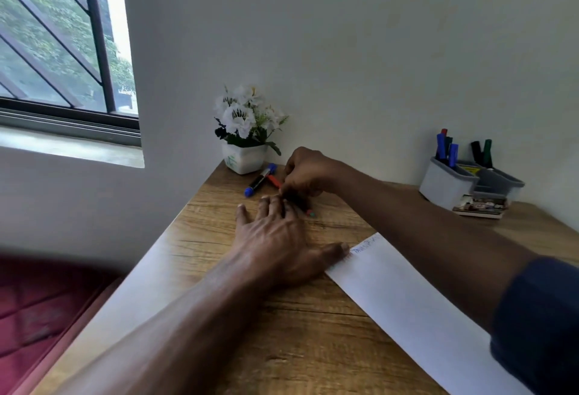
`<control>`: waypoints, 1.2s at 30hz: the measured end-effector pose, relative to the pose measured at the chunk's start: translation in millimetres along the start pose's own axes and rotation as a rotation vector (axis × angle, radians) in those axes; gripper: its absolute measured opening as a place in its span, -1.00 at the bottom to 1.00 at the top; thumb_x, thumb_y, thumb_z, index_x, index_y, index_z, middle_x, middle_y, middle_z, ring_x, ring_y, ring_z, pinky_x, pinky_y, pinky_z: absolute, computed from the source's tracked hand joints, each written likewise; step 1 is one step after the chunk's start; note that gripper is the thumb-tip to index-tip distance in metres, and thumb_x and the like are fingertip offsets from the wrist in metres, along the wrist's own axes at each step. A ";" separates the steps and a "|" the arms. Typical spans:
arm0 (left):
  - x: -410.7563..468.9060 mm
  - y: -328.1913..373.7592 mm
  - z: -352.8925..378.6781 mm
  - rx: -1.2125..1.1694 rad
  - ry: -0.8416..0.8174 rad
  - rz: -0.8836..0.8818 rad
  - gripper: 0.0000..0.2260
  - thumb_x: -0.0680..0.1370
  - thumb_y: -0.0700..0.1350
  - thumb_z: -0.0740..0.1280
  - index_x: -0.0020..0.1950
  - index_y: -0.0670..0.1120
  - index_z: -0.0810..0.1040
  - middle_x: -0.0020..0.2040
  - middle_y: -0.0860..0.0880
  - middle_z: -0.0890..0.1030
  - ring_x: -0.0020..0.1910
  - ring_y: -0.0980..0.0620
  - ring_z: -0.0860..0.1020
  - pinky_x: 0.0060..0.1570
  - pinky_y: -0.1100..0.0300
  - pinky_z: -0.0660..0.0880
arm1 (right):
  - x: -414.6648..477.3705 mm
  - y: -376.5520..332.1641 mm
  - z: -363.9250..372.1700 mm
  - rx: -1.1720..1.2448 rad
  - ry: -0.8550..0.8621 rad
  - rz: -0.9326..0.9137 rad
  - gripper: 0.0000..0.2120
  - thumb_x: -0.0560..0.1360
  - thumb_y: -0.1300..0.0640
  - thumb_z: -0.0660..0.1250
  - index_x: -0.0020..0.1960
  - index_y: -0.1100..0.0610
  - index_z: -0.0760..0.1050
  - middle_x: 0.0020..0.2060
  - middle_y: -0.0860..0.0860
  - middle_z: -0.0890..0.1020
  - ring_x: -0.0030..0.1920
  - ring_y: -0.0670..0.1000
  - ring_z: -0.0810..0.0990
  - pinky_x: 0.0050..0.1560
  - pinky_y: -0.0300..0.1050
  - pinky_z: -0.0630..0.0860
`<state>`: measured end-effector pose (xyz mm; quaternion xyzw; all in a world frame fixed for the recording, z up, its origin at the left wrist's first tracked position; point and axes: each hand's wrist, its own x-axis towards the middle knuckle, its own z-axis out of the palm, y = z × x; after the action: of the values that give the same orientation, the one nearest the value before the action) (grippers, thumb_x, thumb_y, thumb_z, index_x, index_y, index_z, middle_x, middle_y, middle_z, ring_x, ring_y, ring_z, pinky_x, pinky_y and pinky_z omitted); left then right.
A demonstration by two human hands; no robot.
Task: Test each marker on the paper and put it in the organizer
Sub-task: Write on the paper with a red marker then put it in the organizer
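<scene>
Nearest the person, a white sheet of paper (pixel 404 303) lies on the wooden table (pixel 313 347), running away from the lower right. There are faint blue scribbles by its far corner. The left hand (pixel 275 238) lies flat on the wood with its fingers straight and spread, and the thumb tip touches the paper's edge.

Just beyond the left fingertips, the right hand (pixel 308 172) reaches across from a dark blue sleeve (pixel 539 325). Its fingers are curled downward and pinch the red marker (pixel 274 181) where it passes beneath them. A dark barrel with a greenish end (pixel 310 213) comes out under the two hands, in line with the red piece — whether it belongs to the same marker cannot be told.

Beside these lies a blue marker (pixel 260 180) with a black body, untouched. Behind it, in the corner, stands a white pot of white flowers (pixel 244 159).

Further off to the right, against the wall, sits the grey organizer (pixel 448 184) — blue, red, black and green markers stand upright in its compartments. A small printed box (pixel 481 206) lies in front of it.
</scene>
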<state>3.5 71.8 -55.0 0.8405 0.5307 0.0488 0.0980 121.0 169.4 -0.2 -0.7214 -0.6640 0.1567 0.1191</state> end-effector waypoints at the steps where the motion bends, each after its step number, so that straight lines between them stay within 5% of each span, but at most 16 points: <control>1: 0.1 -0.3 -0.1 -0.003 0.001 0.000 0.13 0.39 0.63 0.03 0.66 -0.15 -0.14 0.68 -0.13 -0.11 0.66 -0.09 -0.12 0.57 -0.29 -0.16 | 2.0 0.4 0.9 -0.013 0.012 0.011 -0.65 0.37 0.14 0.57 0.11 0.19 0.60 -0.08 0.15 0.66 -0.23 0.06 0.62 -0.35 -0.11 0.58; 5: -1.7 -0.1 -2.0 -0.011 -0.002 0.003 0.13 0.39 0.62 0.03 0.67 -0.15 -0.12 0.68 -0.14 -0.11 0.66 -0.10 -0.12 0.56 -0.30 -0.15 | -4.2 8.3 -1.9 0.039 0.077 0.032 -0.70 0.37 0.15 0.56 0.06 0.21 0.65 -0.06 0.17 0.70 -0.05 0.11 0.71 0.01 0.13 0.70; 9: -2.3 -0.1 -3.5 -0.034 -0.004 -0.001 0.12 0.39 0.63 0.04 0.67 -0.15 -0.08 0.68 -0.14 -0.09 0.66 -0.11 -0.11 0.56 -0.31 -0.15 | -33.1 21.2 -21.4 0.118 0.192 -0.044 -0.82 0.46 0.24 0.47 0.04 0.25 0.68 -0.18 0.16 0.73 -0.19 0.10 0.76 -0.06 0.06 0.72; 14: -4.3 0.9 -6.4 -0.098 0.035 -0.001 0.09 0.39 0.62 0.07 0.66 -0.11 0.02 0.68 -0.13 0.02 0.65 -0.11 0.00 0.56 -0.31 -0.10 | -91.5 49.3 -41.1 -0.011 0.330 -0.200 -0.80 0.52 0.22 0.41 0.14 0.12 0.66 -0.04 0.03 0.70 -0.16 -0.06 0.66 -0.04 -0.09 0.63; 19: -6.3 3.9 -8.8 -0.302 0.411 0.176 -0.27 0.53 0.42 0.21 0.59 0.08 0.21 0.54 -0.04 0.33 0.48 -0.05 0.36 0.40 -0.11 0.35 | -144.7 84.6 -23.7 0.055 0.333 -0.233 -0.78 0.61 0.15 0.35 0.23 0.03 0.62 -0.11 -0.09 0.65 -0.13 -0.07 0.63 -0.10 -0.06 0.61; 24: -10.4 9.0 -7.8 -0.384 0.441 0.480 -0.61 0.59 0.07 0.40 0.41 0.16 0.50 0.20 0.17 0.62 0.04 0.27 0.61 0.07 0.06 0.60 | -162.9 106.1 6.4 0.091 0.433 -0.469 -0.84 0.61 0.11 0.38 0.15 0.09 0.66 -0.25 -0.27 0.56 -0.25 -0.20 0.57 -0.29 -0.39 0.38; 29: -12.8 9.2 -5.7 -0.549 0.500 0.515 -0.84 0.57 -0.05 0.46 0.12 0.15 0.70 -0.07 0.23 0.71 -0.10 0.15 0.68 -0.12 0.04 0.64 | -157.8 116.7 19.6 0.067 0.492 -0.586 -0.76 0.63 0.01 0.27 0.11 0.12 0.65 -0.21 -0.13 0.60 -0.22 -0.14 0.51 -0.21 -0.39 0.30; 33: -13.2 12.1 -2.4 -0.665 0.493 0.515 -0.87 0.58 -0.10 0.45 0.07 0.12 0.71 -0.14 0.14 0.71 -0.21 0.00 0.64 -0.17 -0.08 0.60 | -157.6 116.6 22.2 0.038 0.529 -0.625 -0.74 0.64 0.01 0.24 0.17 0.09 0.63 -0.13 -0.04 0.66 -0.18 -0.07 0.54 -0.20 -0.17 0.46; 36: -13.5 11.6 0.1 -0.672 0.476 0.516 -0.85 0.57 -0.12 0.46 0.07 0.11 0.70 -0.12 0.16 0.70 -0.16 0.02 0.66 -0.15 0.02 0.62 | -157.7 118.5 23.2 0.039 0.525 -0.607 -0.71 0.64 -0.04 0.21 0.18 0.05 0.64 -0.15 -0.05 0.67 -0.22 -0.08 0.53 -0.26 -0.08 0.47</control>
<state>7.9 54.7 -52.3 0.8321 0.2675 0.4309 0.2245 210.3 1.0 -55.9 -0.5058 -0.7907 -0.0627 0.3391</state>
